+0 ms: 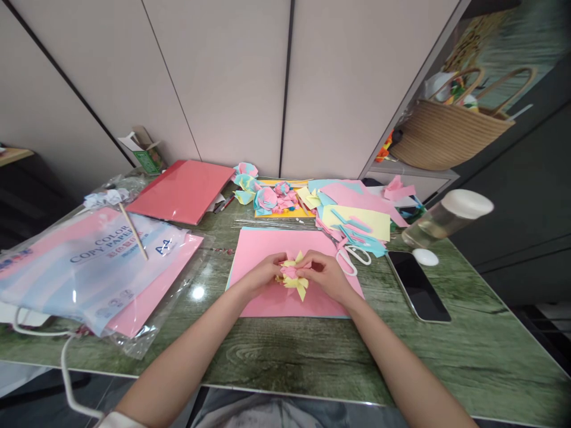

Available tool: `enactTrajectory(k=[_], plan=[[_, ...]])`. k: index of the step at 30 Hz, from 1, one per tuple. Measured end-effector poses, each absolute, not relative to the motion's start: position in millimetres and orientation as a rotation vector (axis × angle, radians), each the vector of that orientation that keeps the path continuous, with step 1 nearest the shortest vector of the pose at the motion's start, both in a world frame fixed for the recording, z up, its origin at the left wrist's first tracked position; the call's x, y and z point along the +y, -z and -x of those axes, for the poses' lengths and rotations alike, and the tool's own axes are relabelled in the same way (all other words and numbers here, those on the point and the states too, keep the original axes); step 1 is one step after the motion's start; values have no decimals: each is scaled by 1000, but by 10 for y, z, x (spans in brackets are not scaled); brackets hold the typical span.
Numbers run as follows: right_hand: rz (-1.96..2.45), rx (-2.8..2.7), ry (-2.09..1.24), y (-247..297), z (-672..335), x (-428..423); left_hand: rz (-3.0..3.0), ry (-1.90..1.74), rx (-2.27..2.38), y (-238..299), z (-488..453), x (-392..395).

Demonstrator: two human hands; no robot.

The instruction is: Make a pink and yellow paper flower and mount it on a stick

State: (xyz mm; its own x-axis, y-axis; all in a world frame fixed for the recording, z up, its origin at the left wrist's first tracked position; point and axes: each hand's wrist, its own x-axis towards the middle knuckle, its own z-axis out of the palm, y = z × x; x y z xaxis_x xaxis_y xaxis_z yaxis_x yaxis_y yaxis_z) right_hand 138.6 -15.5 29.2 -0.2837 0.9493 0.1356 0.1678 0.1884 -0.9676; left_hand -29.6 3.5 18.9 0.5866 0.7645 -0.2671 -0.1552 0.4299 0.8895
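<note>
Both hands meet over a pink sheet of paper (pixel 267 300) lying on the green table (pixel 312 351). My left hand (pixel 261 274) and my right hand (pixel 325 274) pinch a small folded paper flower (pixel 295 276) made of yellow and pink strips, with fingers curled around it from either side. The flower sits just above the pink sheet. White-handled scissors (pixel 354 257) lie right of my right hand.
A pack of coloured copy paper (pixel 84 267) with a wooden stick (pixel 134 232) lies left. A red folder (pixel 182 190), crumpled paper flowers (pixel 267 196) and paper scraps (pixel 352 220) sit behind. A phone (pixel 417 285), a bottle (pixel 446 217) and a woven basket (pixel 450 134) are right.
</note>
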Motion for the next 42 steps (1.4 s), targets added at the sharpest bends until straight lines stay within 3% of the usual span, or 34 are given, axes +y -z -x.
enactTrajectory(k=[5,13,18,30,37,42], plan=[[1116,-1470,-1127,-265,-1376,-133,-771,-700,686,-190,274,25],[1228,-1496,-656,-358,-1301,-273,-650,-817,744,-179,275,40],[1282,-1509,-689,-372,-1288,-272,-755,-966,752,-223,231,17],[1363,-1340,-695,-252,-1416,-115,-771,-855,608,-326,269,-9],[1265,-1347,-865,-208,-1444,-67,-713,-961,767,-293,348,70],[1187,-1522,-1099,-229,-1413,-107,-999,-943,882,-315,396,111]])
